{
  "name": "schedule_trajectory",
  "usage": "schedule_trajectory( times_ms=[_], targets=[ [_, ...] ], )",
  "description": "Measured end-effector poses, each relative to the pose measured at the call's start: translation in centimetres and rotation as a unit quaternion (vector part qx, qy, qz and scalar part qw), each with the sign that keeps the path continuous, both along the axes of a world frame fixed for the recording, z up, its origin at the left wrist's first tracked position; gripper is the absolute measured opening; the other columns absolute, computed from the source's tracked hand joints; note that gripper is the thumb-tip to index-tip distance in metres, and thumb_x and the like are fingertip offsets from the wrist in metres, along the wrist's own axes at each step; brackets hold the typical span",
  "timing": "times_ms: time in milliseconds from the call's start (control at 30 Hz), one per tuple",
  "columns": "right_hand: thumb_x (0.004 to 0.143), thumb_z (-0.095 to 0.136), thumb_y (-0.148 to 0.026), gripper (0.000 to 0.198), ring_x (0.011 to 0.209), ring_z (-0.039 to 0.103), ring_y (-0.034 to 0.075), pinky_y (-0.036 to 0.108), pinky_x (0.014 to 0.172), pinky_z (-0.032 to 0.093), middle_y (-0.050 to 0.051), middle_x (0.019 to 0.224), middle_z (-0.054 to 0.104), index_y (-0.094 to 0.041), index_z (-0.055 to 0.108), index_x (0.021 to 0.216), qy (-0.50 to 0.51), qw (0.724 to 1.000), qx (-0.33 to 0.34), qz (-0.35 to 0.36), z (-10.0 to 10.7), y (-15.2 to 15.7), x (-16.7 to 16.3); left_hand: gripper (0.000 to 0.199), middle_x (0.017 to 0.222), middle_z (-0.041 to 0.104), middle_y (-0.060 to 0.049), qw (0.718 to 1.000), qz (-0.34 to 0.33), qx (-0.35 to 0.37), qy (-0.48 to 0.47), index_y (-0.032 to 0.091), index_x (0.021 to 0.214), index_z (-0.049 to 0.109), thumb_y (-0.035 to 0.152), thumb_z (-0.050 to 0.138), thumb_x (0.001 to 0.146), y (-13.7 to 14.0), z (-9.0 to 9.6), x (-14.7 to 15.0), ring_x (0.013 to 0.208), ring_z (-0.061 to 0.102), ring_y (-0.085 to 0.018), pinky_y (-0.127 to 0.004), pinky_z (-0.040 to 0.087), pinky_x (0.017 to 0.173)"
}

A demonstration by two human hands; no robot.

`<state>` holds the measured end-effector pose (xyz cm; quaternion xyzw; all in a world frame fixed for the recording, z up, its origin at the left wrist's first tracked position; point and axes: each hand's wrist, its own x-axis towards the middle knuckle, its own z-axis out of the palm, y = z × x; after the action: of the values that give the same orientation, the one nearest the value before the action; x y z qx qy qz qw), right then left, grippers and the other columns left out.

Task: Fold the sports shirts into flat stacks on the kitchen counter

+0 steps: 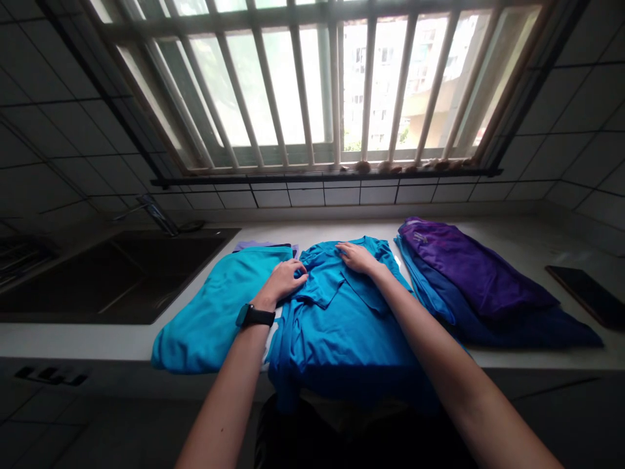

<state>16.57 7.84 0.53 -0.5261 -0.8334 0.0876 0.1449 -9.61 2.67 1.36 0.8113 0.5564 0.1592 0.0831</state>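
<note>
A blue T-shirt point(351, 335) lies spread in front of me, its lower part hanging over the counter's front edge. My left hand point(287, 279), with a black watch on the wrist, is at the shirt's left side; its curled fingers and thumb pinch the fabric by the sleeve. Near the collar, my right hand point(359, 257) rests on the shirt with its fingers stretched out. To the left is a folded turquoise garment point(215, 309), with a lavender cloth point(266, 245) showing behind it. On the right, a purple garment point(469, 267) lies on top of navy cloth point(532, 330) and lighter blue cloth point(430, 293).
A dark sink point(97, 286) with a metal faucet point(159, 213) is set into the white counter point(209, 277) at left. At the far right lies a dark phone point(588, 293). Behind the counter is a barred window point(312, 85), with small roundish objects point(362, 167) on its sill.
</note>
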Motion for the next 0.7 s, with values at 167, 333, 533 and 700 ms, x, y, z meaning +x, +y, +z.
schedule_trajectory(
  times_ms=[167, 333, 533, 700],
  targets=[
    [0.105, 0.04, -0.025, 0.042, 0.139, 0.056, 0.027, 0.044, 0.118, 0.04, 0.013, 0.15, 0.062, -0.019, 0.068, 0.137, 0.014, 0.999, 0.012, -0.051, -0.3, 0.4, -0.4, 0.032, 0.099, 0.075, -0.009, 1.0, 0.016, -0.004, -0.014, 0.023, 0.081, 0.07, 0.048, 0.055, 0.091, -0.2, 0.5, -0.2, 0.1, 0.069, -0.027, -0.038, 0.054, 0.097],
    [0.101, 0.038, -0.02, 0.044, 0.136, 0.056, 0.031, 0.049, 0.118, 0.037, 0.016, 0.146, 0.064, -0.016, 0.069, 0.132, 0.004, 0.993, 0.03, -0.111, -0.4, 0.6, 0.4, 0.027, 0.108, 0.075, -0.009, 0.999, 0.033, 0.004, -0.04, 0.022, 0.1, 0.068, 0.045, 0.055, 0.093, -0.5, 0.4, -0.1, 0.105, 0.069, -0.028, -0.041, 0.054, 0.1],
    [0.096, 0.042, -0.019, 0.057, 0.155, 0.031, 0.036, 0.057, 0.124, 0.022, 0.024, 0.165, 0.039, -0.006, 0.052, 0.151, 0.017, 0.965, 0.068, -0.252, 0.0, 0.5, 1.6, 0.032, 0.128, 0.075, -0.005, 0.995, -0.015, -0.076, 0.058, 0.026, 0.12, 0.069, 0.034, 0.045, 0.1, -0.8, 2.7, 1.2, 0.123, 0.067, -0.027, -0.05, 0.031, 0.125],
    [0.098, 0.046, -0.028, 0.064, 0.139, 0.052, 0.036, 0.05, 0.114, 0.037, 0.027, 0.146, 0.058, -0.007, 0.041, 0.159, 0.016, 0.933, 0.027, -0.357, 0.8, 0.2, 3.3, 0.036, 0.128, 0.074, -0.011, 0.994, 0.041, -0.06, 0.08, 0.021, 0.13, 0.066, 0.031, 0.045, 0.102, 2.4, 5.3, 4.2, 0.116, 0.069, -0.026, -0.034, 0.051, 0.102]
  ],
)
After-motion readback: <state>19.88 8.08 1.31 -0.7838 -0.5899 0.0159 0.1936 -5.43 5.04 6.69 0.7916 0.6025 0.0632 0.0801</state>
